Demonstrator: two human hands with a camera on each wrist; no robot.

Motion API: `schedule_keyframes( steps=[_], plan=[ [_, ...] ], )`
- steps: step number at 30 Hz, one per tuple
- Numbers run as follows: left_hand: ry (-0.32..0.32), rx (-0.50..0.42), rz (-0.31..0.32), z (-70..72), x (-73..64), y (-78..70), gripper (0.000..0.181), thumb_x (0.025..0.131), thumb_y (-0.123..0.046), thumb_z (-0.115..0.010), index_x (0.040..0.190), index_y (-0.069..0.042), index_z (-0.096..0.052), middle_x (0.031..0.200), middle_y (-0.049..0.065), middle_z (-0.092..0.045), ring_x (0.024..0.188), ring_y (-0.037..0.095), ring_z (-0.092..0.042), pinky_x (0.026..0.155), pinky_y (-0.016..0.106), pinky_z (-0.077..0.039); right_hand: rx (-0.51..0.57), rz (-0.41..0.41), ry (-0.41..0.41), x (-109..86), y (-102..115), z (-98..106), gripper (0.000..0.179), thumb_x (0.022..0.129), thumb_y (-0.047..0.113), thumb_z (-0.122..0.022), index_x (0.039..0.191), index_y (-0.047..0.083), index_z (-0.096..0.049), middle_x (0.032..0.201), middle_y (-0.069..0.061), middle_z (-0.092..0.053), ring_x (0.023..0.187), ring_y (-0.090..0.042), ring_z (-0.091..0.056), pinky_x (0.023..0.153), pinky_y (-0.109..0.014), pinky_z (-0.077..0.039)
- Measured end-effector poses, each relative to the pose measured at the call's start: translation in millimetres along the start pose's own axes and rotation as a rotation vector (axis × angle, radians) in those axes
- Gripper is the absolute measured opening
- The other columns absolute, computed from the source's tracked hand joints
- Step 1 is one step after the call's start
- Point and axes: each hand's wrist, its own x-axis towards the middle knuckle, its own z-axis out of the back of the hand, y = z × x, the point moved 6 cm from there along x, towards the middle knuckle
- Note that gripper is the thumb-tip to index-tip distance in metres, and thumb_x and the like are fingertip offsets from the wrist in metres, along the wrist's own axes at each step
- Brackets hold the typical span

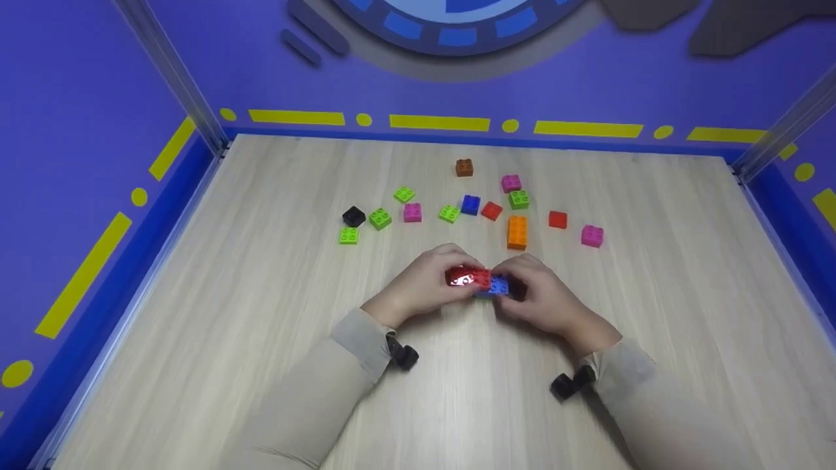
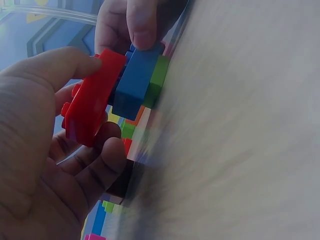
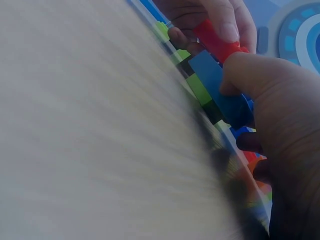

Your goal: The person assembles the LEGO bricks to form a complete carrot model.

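Note:
Near the middle of the table, my left hand (image 1: pixel 421 281) pinches a long red toy brick (image 2: pixel 92 100) between thumb and fingers. My right hand (image 1: pixel 542 297) holds a long blue brick (image 3: pixel 212 85) by its right end. A green brick (image 2: pixel 157 82) sits against the underside of the blue one. In the left wrist view the red brick lies over the blue brick's studs, slightly tilted, with a narrow dark gap between them. It is shifted left, so blue studs show at the right end.
Loose bricks lie beyond the hands: an orange one (image 1: pixel 517 233), a black one (image 1: pixel 354 216), a brown one (image 1: pixel 464 168), a pink one (image 1: pixel 592 235), a red one (image 1: pixel 558 219) and several green ones. Blue-purple panels (image 1: pixel 431 98) wall the table's back and sides.

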Motion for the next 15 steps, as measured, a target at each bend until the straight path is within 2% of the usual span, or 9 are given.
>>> schedule_keyframes(
  steps=[8,15],
  plan=[
    [0.018,-0.003,-0.006,-0.9,0.6,-0.1,0.035,0.107,-0.032,-0.08,0.138,-0.017,-0.08,0.135,0.006,-0.075,0.122,0.021,-0.069,0.116,0.04,-0.057,0.001,0.008,-0.002,0.0,-0.5,1.2,0.039,0.095,0.017,-0.088,0.133,0.021,-0.08,0.129,0.006,-0.078,0.122,-0.014,-0.065,0.114,-0.03,-0.058],
    [0.038,-0.016,0.029,-1.9,0.3,-0.3,0.035,0.109,-0.028,-0.077,0.141,-0.015,-0.079,0.135,0.006,-0.076,0.124,0.023,-0.069,0.119,0.042,-0.056,-0.002,-0.001,-0.011,-0.3,-0.5,1.4,0.04,0.094,0.016,-0.089,0.133,0.019,-0.081,0.128,0.004,-0.079,0.12,-0.016,-0.067,0.11,-0.026,-0.059]
  ],
)
